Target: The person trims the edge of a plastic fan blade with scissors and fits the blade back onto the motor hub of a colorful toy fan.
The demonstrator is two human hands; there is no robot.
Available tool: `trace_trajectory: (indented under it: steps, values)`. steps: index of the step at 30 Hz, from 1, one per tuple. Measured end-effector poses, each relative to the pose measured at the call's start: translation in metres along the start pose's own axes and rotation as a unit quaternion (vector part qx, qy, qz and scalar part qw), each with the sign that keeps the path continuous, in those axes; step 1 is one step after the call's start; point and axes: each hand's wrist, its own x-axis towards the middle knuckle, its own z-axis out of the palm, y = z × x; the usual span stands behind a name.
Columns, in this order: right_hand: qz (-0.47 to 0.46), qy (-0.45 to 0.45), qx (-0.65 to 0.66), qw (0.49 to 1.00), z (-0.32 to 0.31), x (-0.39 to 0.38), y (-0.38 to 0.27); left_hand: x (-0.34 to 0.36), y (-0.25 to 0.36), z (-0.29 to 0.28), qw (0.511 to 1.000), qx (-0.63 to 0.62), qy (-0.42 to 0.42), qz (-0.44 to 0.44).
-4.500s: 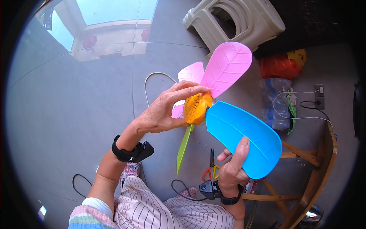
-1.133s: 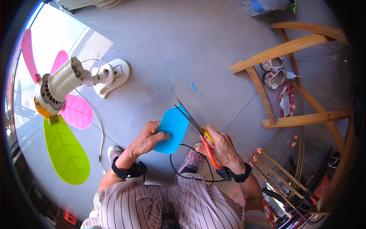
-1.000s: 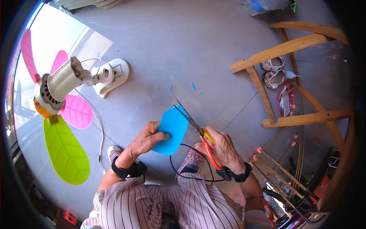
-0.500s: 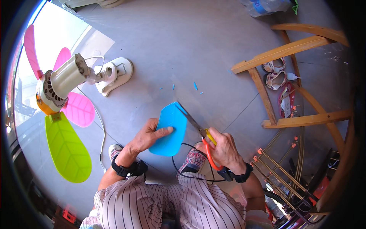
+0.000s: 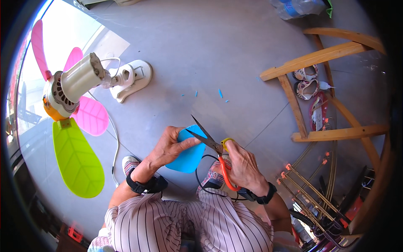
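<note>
A flat blue piece (image 5: 185,161) with a rounded outline is in my left hand (image 5: 171,145), the thumb lying across its face. My right hand (image 5: 242,167) grips a pair of scissors (image 5: 217,147) by its handles, one orange loop and one yellow. The dark blades are apart and point up and left at the blue piece's upper right edge. One blade crosses in front of the piece near my left thumb. Whether the blades touch it I cannot tell. Several small blue scraps (image 5: 220,93) lie on the grey floor ahead.
A white clip fan (image 5: 82,78) with pink and green leaf-shaped blades stands at left, its white cord (image 5: 116,147) trailing near my foot. To the right are a wooden frame (image 5: 315,60), patterned shoes (image 5: 307,89) and brass-coloured rods (image 5: 310,191). A clear plastic bottle (image 5: 294,8) lies far right.
The scissors have opened wider. My left hand has moved up the blue piece, which now sits lower and looks shorter. The whole view has shifted slightly.
</note>
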Motion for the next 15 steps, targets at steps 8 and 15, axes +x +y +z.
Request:
trace_trajectory:
  steps: [8,15]
  values:
    - [0.058,-0.05,0.06,0.995,0.0073,-0.0071,0.0022,-0.0012,-0.0014,0.0008,1.0,0.003,-0.013,-0.024]
    - [0.051,-0.051,0.043,0.997,0.0039,-0.0063,0.0031,-0.002,-0.0042,0.0009,0.999,-0.024,-0.02,-0.04]
